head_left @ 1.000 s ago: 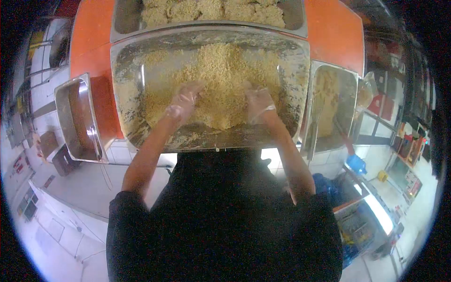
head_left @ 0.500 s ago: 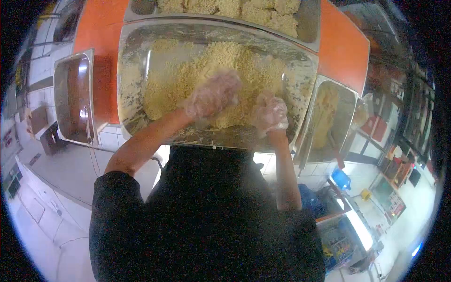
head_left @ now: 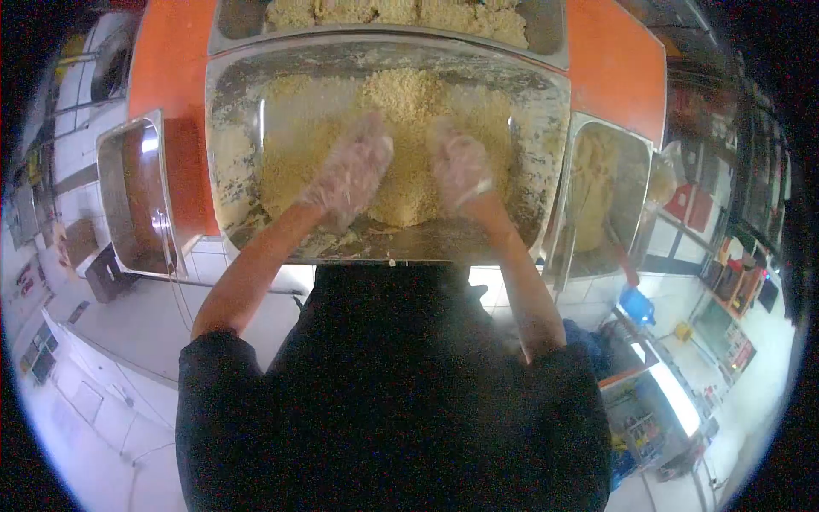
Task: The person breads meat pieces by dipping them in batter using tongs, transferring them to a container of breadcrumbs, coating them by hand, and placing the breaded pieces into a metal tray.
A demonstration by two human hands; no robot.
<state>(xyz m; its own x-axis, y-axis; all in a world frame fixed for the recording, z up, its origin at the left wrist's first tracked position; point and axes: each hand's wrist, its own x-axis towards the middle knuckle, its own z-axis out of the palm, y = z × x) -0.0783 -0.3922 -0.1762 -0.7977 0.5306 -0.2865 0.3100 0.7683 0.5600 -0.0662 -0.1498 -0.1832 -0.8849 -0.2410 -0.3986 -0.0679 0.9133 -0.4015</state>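
- Right there, a pale yellow, crumbly, grainy mass [head_left: 405, 183] lay in a wide rectangular metal tub [head_left: 531, 141], in front of the person in the black shirt [head_left: 392, 384].
- It looked coarse and loose, heaped highest along the middle in a ridge running from the far wall towards the near one, and spread thinner to both sides, where bits of the metal floor showed through.
- Smears and specks clung to the tub's walls.
- The person's left hand [head_left: 351, 169], in a clear, wrinkled plastic glove, was at the left flank of the ridge; its fingers blurred into the crumbs, and I couldn't tell whether they were together or apart.
- The right hand [head_left: 462, 166], gloved alike, was at the opposite flank, its fingertips too blurred for me to tell how they stood.
- Between the two hands ran a strip of the mass.
- Just beyond the tub, a second metal tub [head_left: 548, 30] held pale, lumpy chunks [head_left: 392, 13].
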